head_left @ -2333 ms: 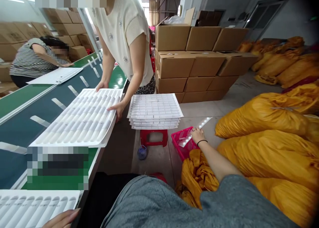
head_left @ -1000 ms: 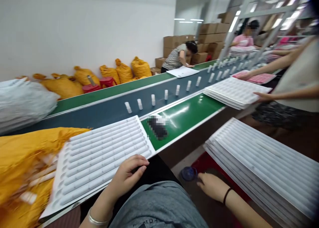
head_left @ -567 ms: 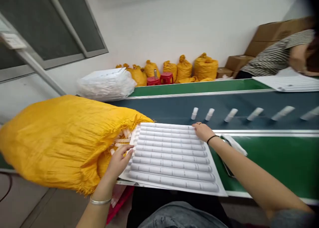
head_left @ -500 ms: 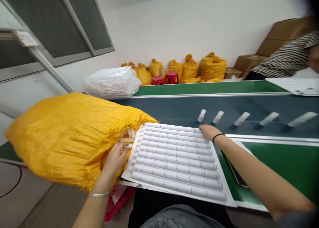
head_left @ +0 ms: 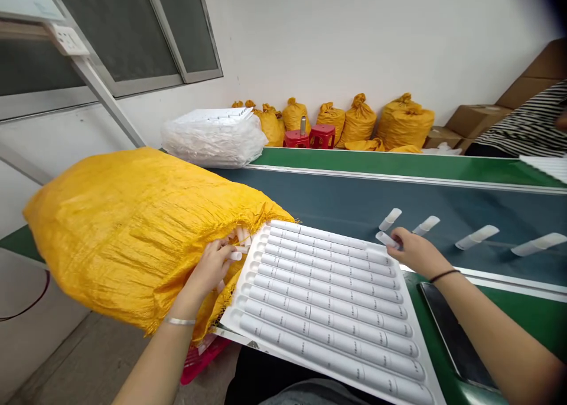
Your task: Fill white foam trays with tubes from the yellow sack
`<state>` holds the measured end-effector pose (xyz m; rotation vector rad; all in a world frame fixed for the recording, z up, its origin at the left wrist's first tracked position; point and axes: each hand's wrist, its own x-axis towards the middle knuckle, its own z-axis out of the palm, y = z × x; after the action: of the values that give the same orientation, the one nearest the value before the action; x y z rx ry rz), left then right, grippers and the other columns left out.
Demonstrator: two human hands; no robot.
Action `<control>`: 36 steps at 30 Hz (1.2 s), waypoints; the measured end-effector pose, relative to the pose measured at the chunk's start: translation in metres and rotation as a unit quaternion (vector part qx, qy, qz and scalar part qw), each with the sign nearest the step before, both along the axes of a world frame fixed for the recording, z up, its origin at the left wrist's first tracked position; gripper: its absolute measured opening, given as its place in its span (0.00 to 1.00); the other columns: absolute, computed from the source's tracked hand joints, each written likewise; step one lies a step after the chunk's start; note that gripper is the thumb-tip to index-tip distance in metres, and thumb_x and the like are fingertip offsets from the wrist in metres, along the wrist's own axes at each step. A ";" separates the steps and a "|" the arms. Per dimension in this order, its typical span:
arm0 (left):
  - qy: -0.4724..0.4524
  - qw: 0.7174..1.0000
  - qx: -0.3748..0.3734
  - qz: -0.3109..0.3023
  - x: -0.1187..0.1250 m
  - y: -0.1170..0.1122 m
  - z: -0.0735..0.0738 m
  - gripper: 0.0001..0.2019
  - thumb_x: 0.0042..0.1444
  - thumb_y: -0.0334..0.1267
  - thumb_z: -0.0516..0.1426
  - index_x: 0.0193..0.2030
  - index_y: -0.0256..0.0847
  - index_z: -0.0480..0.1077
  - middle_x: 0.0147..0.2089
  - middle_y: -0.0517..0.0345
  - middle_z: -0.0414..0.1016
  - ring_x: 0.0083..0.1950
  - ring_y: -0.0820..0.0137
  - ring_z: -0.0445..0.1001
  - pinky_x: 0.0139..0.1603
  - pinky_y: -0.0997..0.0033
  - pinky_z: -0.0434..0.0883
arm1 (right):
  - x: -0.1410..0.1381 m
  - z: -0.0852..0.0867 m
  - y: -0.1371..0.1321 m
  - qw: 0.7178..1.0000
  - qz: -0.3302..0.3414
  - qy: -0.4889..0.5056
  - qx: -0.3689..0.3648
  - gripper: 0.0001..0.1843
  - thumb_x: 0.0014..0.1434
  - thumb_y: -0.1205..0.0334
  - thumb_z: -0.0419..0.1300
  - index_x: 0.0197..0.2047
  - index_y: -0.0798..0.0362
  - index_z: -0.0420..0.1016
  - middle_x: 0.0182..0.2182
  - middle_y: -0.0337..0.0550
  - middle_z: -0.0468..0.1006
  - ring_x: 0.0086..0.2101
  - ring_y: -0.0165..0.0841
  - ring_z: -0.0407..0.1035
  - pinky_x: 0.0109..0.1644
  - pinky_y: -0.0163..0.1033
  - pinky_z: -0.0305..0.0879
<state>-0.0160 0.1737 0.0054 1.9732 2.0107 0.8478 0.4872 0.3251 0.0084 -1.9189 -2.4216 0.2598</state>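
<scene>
A white tray [head_left: 424, 340] lies on the bench in front of me, filled with rows of white printed tubes. The far row has a gap at its right end. My right hand [head_left: 416, 252] pinches a short white tube [head_left: 384, 239], tilted over the tray's far right corner. At the mouth of a big yellow woven sack [head_left: 124, 234], my left hand [head_left: 213, 268] has its fingers closed on a white tube [head_left: 236, 255]. More white pieces show inside the sack's opening. Several translucent white tubes [head_left: 477, 237] stand spaced along the dark conveyor belt [head_left: 328, 197].
A dark phone [head_left: 456, 334] rests on the green bench right of the tray. A plastic-wrapped stack [head_left: 215, 136] sits beyond the sack. Yellow sacks [head_left: 359, 120], red stools [head_left: 322, 136] and cartons [head_left: 476, 120] line the wall. Another person's striped sleeve [head_left: 527, 118] is at far right.
My right hand has moved off the tray's far corner and now holds a tube; the row's right end has opened up. My left hand stays by the sack's mouth. The view has shifted.
</scene>
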 end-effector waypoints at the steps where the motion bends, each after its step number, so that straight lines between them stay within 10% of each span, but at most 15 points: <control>1: -0.006 1.000 0.016 0.011 0.003 -0.007 0.005 0.11 0.55 0.39 0.56 0.42 0.39 0.75 0.46 0.47 0.68 0.51 0.56 0.68 0.56 0.51 0.65 | -0.002 0.002 -0.010 0.998 -0.028 0.057 0.017 0.11 0.57 0.58 0.56 0.41 0.55 0.68 0.32 0.48 0.75 0.31 0.38 0.70 0.33 0.40 0.63; 6: -0.076 0.986 0.146 -0.016 0.058 -0.040 0.035 0.09 0.58 0.40 0.58 0.45 0.44 0.72 0.50 0.52 0.70 0.55 0.60 0.67 0.59 0.56 0.63 | -0.053 0.015 -0.084 0.901 -0.022 0.434 -0.015 0.18 0.59 0.50 0.55 0.47 0.53 0.66 0.33 0.45 0.74 0.30 0.35 0.70 0.31 0.39 0.69; 9: -0.029 0.984 0.172 -0.022 0.095 -0.051 0.051 0.10 0.56 0.37 0.60 0.45 0.49 0.73 0.51 0.55 0.73 0.56 0.57 0.66 0.63 0.48 0.55 | -0.099 0.024 -0.128 0.857 0.056 0.502 -0.102 0.18 0.61 0.50 0.55 0.48 0.52 0.67 0.33 0.44 0.73 0.31 0.33 0.70 0.34 0.39 0.71; 12: -0.184 0.970 0.154 -0.027 0.122 -0.054 0.055 0.12 0.56 0.38 0.60 0.47 0.49 0.70 0.48 0.55 0.75 0.54 0.60 0.70 0.60 0.51 0.62 | -0.130 0.029 -0.153 0.825 0.087 0.536 -0.153 0.16 0.62 0.51 0.56 0.49 0.52 0.69 0.34 0.43 0.72 0.31 0.31 0.70 0.36 0.39 0.71; 18: -0.598 0.801 0.019 -0.029 0.152 -0.050 0.037 0.19 0.50 0.44 0.64 0.42 0.45 0.60 0.42 0.58 0.76 0.44 0.68 0.76 0.49 0.64 0.72 | -0.138 0.030 -0.159 0.737 0.090 0.647 -0.172 0.16 0.61 0.52 0.60 0.49 0.52 0.70 0.30 0.41 0.74 0.30 0.30 0.72 0.36 0.38 0.73; 21: -0.602 0.798 -0.020 -0.031 0.152 -0.050 0.032 0.19 0.48 0.43 0.65 0.38 0.43 0.60 0.41 0.56 0.77 0.44 0.68 0.76 0.48 0.67 0.71 | -0.128 0.036 -0.154 0.778 0.112 0.610 -0.105 0.14 0.61 0.56 0.60 0.49 0.50 0.71 0.36 0.44 0.77 0.33 0.32 0.73 0.37 0.39 0.73; 25: -0.478 0.865 -0.118 -0.100 0.148 -0.053 0.038 0.14 0.54 0.44 0.61 0.42 0.40 0.65 0.41 0.55 0.76 0.36 0.71 0.74 0.37 0.72 0.70 | -0.118 0.048 -0.148 0.848 0.252 0.466 0.032 0.13 0.63 0.65 0.57 0.52 0.48 0.71 0.45 0.47 0.76 0.45 0.36 0.71 0.49 0.43 0.70; 36: -0.216 0.955 -0.051 -0.199 0.149 -0.058 0.039 0.10 0.62 0.41 0.53 0.48 0.42 0.64 0.43 0.52 0.74 0.46 0.63 0.74 0.46 0.65 0.70 | -0.126 0.040 -0.144 0.870 0.295 0.396 0.022 0.14 0.66 0.61 0.53 0.54 0.50 0.68 0.43 0.48 0.77 0.42 0.34 0.72 0.46 0.39 0.70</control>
<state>0.1332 0.1160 0.0441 1.8418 1.3315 0.9485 0.3615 0.1807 0.0489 -0.7220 -2.2526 0.8072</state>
